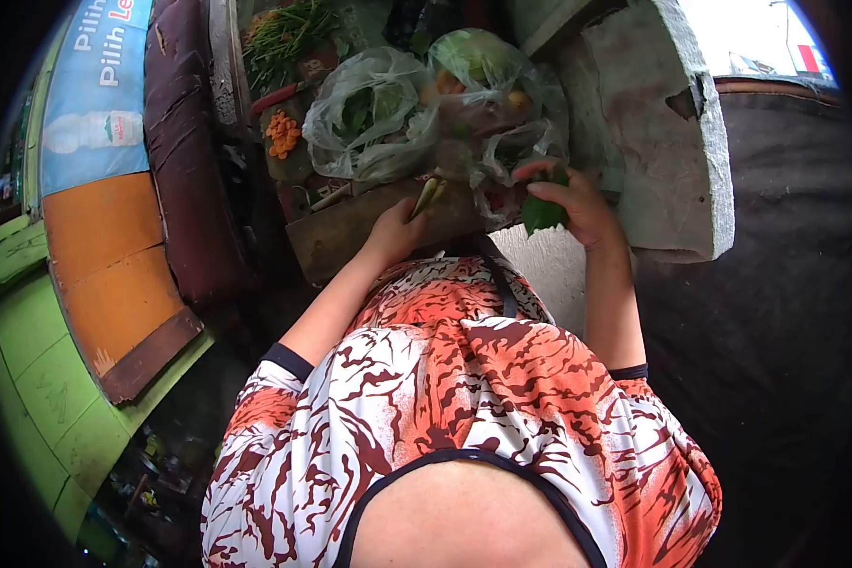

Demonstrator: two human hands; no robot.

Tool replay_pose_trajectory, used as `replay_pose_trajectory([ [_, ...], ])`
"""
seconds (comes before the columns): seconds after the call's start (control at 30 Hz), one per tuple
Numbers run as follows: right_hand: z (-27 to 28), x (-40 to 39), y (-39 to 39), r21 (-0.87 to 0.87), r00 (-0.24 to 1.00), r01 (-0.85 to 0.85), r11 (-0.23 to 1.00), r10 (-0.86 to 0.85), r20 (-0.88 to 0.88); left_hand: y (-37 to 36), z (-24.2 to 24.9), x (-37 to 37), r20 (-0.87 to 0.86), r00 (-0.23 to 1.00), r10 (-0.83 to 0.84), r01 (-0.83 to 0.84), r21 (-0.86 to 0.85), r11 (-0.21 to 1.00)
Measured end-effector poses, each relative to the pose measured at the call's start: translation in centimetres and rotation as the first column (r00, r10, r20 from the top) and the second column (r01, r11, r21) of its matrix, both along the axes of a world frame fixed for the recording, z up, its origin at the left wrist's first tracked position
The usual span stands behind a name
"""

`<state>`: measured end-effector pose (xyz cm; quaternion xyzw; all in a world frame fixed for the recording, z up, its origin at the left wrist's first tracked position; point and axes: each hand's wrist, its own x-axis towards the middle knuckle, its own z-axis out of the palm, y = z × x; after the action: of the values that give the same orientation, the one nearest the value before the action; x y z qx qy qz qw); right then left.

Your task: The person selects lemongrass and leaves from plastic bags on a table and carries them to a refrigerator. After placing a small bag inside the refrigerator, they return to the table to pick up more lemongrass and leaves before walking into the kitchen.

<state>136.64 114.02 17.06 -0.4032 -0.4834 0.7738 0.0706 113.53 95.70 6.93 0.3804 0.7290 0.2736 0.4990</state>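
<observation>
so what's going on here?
Someone is handling produce with both hands. The left hand grips a few slim yellow-green stalks; the right hand holds a green item, too unclear to identify. Beyond the hands sits a clear plastic bag with greens inside, and small orange pieces lie to its left.

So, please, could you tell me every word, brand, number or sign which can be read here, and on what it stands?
"Pilih": white, sideways on the blue banner, left.
"Pilih Le": same banner, second line, "Le" in red; the rest is cut off.
Too small to read: the label on the banner's printed bottle.
</observation>
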Motion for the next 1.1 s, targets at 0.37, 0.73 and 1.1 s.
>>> replay_pose_trajectory([
  [0.37, -17.0, -5.1, 1.9, 0.176, 0.319, -0.844, 0.507, 0.21, 0.924, -5.0, -0.3, -4.5, -0.064, 0.976, 0.208, -0.206, 0.03, 0.978],
  [0.73, -8.6, -4.6, 10.8, 0.705, 0.911, 0.15, 0.693, -0.375, 0.175, -11.4, -1.3, -6.0, -0.133, 0.891, 0.434, -0.443, -0.049, 0.895],
  [1.1, -14.4, -13.4, 1.1, 0.646, 0.779, -0.621, 0.444, 0.256, 0.573, -8.5, -0.3, -1.1, 0.132, 0.752, 0.646, -0.629, -0.151, 0.763],
])
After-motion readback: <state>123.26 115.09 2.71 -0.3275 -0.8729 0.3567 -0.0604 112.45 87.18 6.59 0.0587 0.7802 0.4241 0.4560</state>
